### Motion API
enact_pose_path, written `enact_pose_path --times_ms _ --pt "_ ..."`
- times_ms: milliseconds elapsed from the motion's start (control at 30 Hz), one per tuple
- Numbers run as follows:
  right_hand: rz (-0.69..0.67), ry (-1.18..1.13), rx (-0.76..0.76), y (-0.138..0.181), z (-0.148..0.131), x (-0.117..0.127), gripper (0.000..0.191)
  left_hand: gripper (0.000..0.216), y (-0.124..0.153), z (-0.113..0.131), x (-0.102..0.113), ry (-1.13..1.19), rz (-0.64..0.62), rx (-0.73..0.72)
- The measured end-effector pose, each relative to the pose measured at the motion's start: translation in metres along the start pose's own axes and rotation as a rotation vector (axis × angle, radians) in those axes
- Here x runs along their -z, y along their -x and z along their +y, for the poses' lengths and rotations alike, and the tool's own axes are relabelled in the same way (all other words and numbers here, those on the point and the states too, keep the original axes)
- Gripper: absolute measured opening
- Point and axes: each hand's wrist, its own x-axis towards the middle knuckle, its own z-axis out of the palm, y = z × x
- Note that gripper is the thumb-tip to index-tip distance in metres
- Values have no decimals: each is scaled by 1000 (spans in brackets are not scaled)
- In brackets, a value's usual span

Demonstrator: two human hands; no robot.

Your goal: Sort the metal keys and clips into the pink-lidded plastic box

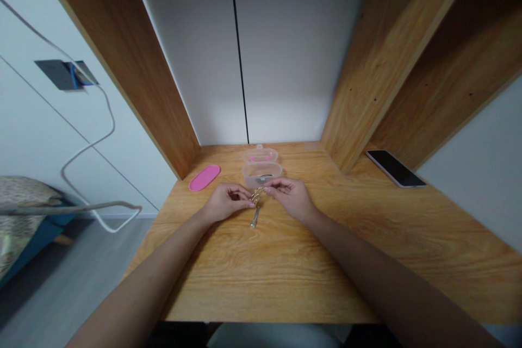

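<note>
pinching one small gold-coloured metal piece (256,196) between both sets of fingertips: left hand (225,202) and right hand (287,196), fingers pressed together on it, just above wooden desk (285,261). silver end (254,221) hung down toward desk, touching or not: could not tell. just beyond: clear plastic container (261,172), open. left of that: pink lid (204,178). far right: phone (395,168), flat.

I see through a single camera worn on my head, looking forward and steeply down over a light wooden desk with visible grain (285,272). It faces a white back wall panel (293,60) set between wooden side boards. The desk sits close; my forearms enter from the bottom edge.
</note>
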Motion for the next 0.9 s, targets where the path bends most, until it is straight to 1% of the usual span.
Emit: enact_pose_path --times_ms 333,533,667,733,900 --pt "-2 7 20 0 -5 -2 23 28 0 0 -3 67 -46 14" --pt "-24 9 -2 1 -5 -3 25 30 1 2 -4 114 -61 62" --pt "-29 19 -2 2 -5 -4 23 31 1 1 -3 127 -90 45" --pt "-33 29 1 3 -5 -4 23 31 1 1 -3 108 -79 35" --pt "-53 81 24 7 -7 -5 28 30 2 4 -3 1 15 -24"
